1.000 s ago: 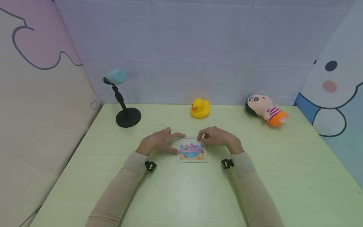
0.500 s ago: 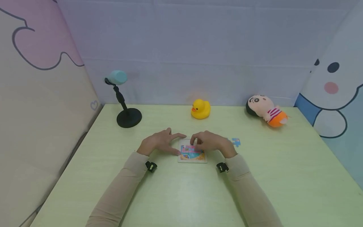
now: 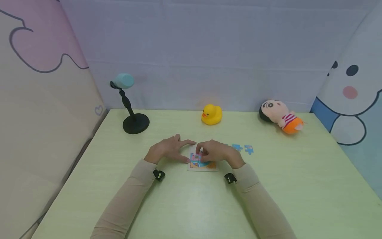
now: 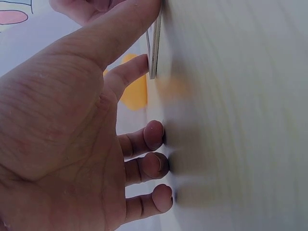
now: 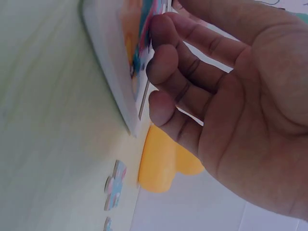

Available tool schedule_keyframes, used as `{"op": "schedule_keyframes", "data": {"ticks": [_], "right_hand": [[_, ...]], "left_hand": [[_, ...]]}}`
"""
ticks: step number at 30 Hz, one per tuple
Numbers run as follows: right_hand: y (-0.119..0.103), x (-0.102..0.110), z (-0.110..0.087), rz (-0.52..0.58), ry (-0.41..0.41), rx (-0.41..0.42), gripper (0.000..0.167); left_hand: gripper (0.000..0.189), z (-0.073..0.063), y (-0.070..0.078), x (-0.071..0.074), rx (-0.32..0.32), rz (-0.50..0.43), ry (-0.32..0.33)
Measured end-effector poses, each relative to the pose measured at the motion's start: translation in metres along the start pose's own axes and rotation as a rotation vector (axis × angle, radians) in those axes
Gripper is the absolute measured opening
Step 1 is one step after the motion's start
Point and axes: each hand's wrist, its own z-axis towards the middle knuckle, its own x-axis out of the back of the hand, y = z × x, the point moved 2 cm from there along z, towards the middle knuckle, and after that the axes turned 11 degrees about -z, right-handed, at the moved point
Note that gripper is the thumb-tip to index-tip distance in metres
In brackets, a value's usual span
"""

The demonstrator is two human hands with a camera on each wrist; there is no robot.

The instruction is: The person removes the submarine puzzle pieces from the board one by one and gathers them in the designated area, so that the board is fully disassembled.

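A small jigsaw puzzle board [image 3: 203,169] with a white rim and a pink and blue picture lies flat on the table. My left hand [image 3: 170,148] steadies it with straight thumb and forefinger at its left side and upper left corner; the left wrist view shows the other fingertips on the table. Above the picture, my right hand [image 3: 217,151] pinches with thumb and forefinger at a puzzle piece, mostly hidden by the fingers. Blue loose puzzle pieces [image 3: 249,149] lie on the table right of the board, one partly behind that hand.
Behind the board sits a yellow rubber duck [image 3: 211,115]. A black stand [image 3: 135,123] with a light-blue head is at the back left. At the back right lies a soft doll [image 3: 280,116]. Cloth walls close off the back and sides.
My right hand has moved left from the board's upper right corner to over the picture, uncovering loose pieces on the right. My left hand has stayed in place.
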Motion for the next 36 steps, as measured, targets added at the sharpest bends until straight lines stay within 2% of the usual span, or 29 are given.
{"op": "schedule_keyframes", "data": {"ticks": [17, 26, 36], "right_hand": [[-0.014, -0.003, 0.003, -0.023, 0.019, 0.006, 0.029], [-0.015, -0.005, 0.003, 0.016, 0.019, -0.062, 0.033], [-0.012, -0.009, 0.004, 0.025, 0.028, -0.048, 0.033]], "left_hand": [[0.076, -0.002, 0.001, 0.002, 0.016, -0.018, -0.004], [0.076, -0.001, 0.000, 0.001, 0.003, -0.023, -0.005], [0.077, -0.001, 0.000, 0.001, 0.009, -0.019, -0.010]]}}
